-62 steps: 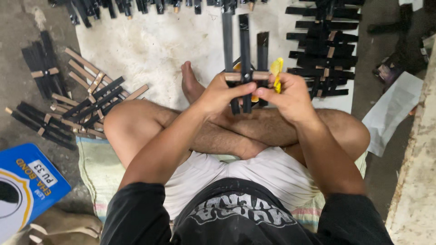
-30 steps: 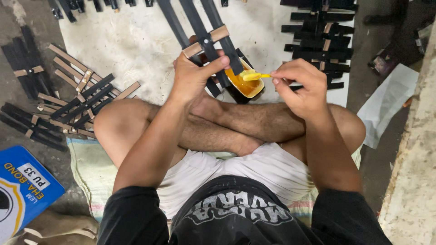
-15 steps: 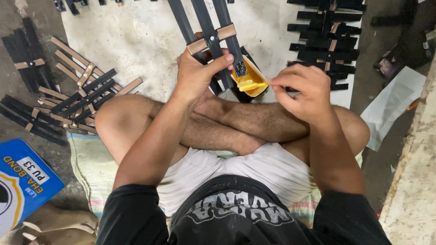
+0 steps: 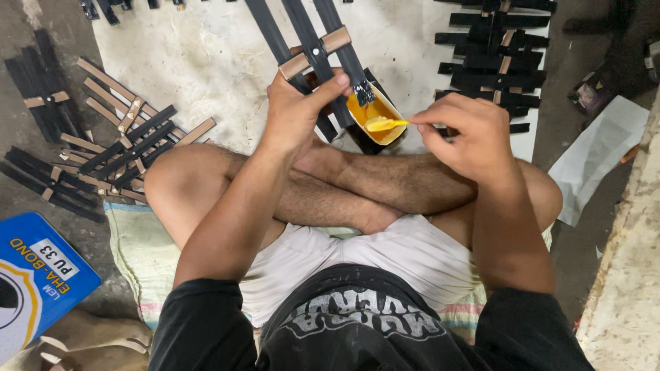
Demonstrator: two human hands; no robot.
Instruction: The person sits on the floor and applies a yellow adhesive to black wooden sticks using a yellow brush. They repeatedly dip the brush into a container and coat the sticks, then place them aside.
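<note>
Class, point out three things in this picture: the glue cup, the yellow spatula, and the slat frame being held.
glue cup (image 4: 375,110), head view, on its yellow glue inside.
yellow spatula (image 4: 382,124), head view, on its blade.
slat frame (image 4: 317,49), head view, on the tan crosspiece.

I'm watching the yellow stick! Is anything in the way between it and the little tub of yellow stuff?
Nothing visible is. The right hand holds the yellow stick with its tip already over the open tub of yellow stuff. The black strips in the left hand sit beside it.
</note>
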